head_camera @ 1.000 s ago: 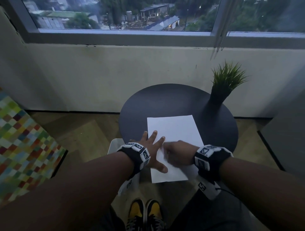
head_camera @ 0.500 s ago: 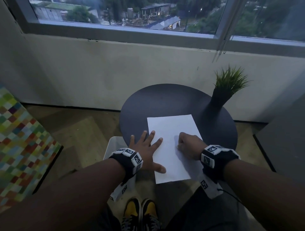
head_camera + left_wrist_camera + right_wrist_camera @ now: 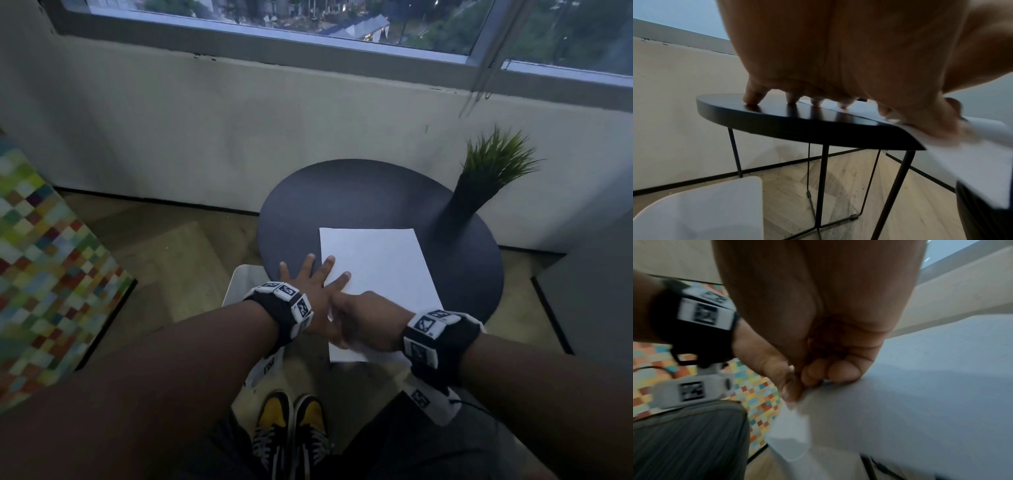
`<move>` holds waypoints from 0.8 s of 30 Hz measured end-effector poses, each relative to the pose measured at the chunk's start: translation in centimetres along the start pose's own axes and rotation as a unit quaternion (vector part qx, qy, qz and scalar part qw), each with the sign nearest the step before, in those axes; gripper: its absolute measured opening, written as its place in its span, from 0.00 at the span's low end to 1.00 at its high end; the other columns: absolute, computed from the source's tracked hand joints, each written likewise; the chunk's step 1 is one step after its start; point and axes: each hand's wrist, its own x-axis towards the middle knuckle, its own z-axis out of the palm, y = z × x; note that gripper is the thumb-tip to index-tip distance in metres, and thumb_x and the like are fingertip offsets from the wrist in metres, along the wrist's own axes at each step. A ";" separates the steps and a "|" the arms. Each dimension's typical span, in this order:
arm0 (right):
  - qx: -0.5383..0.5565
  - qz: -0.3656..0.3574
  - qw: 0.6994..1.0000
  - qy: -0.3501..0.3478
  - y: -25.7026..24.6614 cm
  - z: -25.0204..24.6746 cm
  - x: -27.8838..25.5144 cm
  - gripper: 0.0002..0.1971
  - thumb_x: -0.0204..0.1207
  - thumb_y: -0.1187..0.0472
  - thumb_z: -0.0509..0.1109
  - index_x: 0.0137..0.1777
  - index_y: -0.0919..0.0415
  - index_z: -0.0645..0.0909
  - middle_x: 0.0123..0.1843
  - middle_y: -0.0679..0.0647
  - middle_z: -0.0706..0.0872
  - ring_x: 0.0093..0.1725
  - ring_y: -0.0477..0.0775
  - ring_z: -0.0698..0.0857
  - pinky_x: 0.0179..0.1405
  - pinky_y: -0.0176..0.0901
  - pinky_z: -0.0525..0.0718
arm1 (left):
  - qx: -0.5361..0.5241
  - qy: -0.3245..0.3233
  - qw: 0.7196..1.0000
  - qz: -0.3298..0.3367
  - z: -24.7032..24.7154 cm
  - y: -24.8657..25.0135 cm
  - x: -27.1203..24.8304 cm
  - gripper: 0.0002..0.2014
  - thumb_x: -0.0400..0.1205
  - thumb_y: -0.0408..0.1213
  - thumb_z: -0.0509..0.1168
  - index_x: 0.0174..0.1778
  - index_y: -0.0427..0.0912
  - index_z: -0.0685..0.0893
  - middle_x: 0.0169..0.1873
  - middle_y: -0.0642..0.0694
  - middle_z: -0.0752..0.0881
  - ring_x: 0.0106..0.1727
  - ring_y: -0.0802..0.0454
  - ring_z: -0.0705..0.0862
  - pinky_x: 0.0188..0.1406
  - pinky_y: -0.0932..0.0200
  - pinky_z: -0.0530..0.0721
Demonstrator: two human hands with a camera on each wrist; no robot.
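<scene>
A white sheet of paper (image 3: 376, 267) lies on a round dark table (image 3: 359, 192), its near end hanging over the table's front edge. My left hand (image 3: 311, 284) lies flat with spread fingers, two fingertips on the sheet's left edge and the others on the table (image 3: 797, 126). My right hand (image 3: 366, 318) is curled into a fist and rests on the paper's near left part, touching the left hand. In the right wrist view the curled fingers (image 3: 818, 373) and thumb press down on the paper (image 3: 920, 402); I see nothing held in them.
A green grassy plant in a dark vase (image 3: 479, 192) stands at the table's right rear. A white chair seat (image 3: 243, 284) sits just left of the table. A multicoloured checked surface (image 3: 41, 274) is at the far left. The wall under the window runs behind.
My right fist slid forward and right across the sheet, then came back to the near left against the left hand. The left hand stayed flat in place.
</scene>
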 end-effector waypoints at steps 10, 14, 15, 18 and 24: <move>0.027 0.108 0.992 0.053 3.5 -1.1 -1.0 0.02 0.80 0.56 0.62 0.48 0.52 0.74 0.46 0.54 0.85 0.45 0.59 0.83 0.45 0.49 0.81 | 0.004 -0.013 1.000 -0.010 -0.1 0.3 -0.3 0.65 0.63 0.84 0.64 0.85 0.66 0.31 0.86 0.52 0.25 0.86 0.36 0.27 0.73 0.13 0.34; 0.010 0.094 0.995 0.019 4.5 -1.6 -1.9 0.02 0.80 0.57 0.64 0.50 0.52 0.77 0.47 0.50 0.85 0.46 0.55 0.82 0.43 0.44 0.77 | 0.000 -0.014 1.000 -0.011 -0.2 0.4 -0.3 0.64 0.64 0.83 0.65 0.85 0.66 0.31 0.86 0.52 0.25 0.86 0.36 0.26 0.73 0.13 0.33; 0.024 0.149 0.987 0.046 5.8 -2.3 -1.8 0.02 0.79 0.58 0.64 0.48 0.54 0.77 0.48 0.51 0.86 0.47 0.57 0.83 0.44 0.45 0.78 | -0.003 -0.015 1.000 -0.012 -0.2 0.4 -0.3 0.64 0.64 0.83 0.65 0.85 0.66 0.31 0.86 0.53 0.25 0.86 0.36 0.26 0.73 0.14 0.32; 0.054 0.264 0.955 0.126 8.3 -3.6 -2.4 0.03 0.77 0.59 0.62 0.43 0.57 0.75 0.45 0.54 0.85 0.48 0.61 0.83 0.46 0.47 0.78 | -0.007 -0.017 1.000 -0.012 -0.1 0.3 -0.3 0.65 0.63 0.83 0.65 0.85 0.67 0.30 0.86 0.53 0.25 0.86 0.36 0.26 0.73 0.14 0.31; 0.031 0.099 0.995 -0.001 4.2 -1.2 -4.0 0.01 0.80 0.56 0.64 0.46 0.50 0.77 0.46 0.46 0.84 0.45 0.50 0.81 0.38 0.38 0.74 | -0.001 -0.017 1.000 -0.010 -0.4 0.3 -0.4 0.64 0.64 0.83 0.66 0.85 0.66 0.31 0.86 0.53 0.25 0.86 0.37 0.26 0.74 0.13 0.33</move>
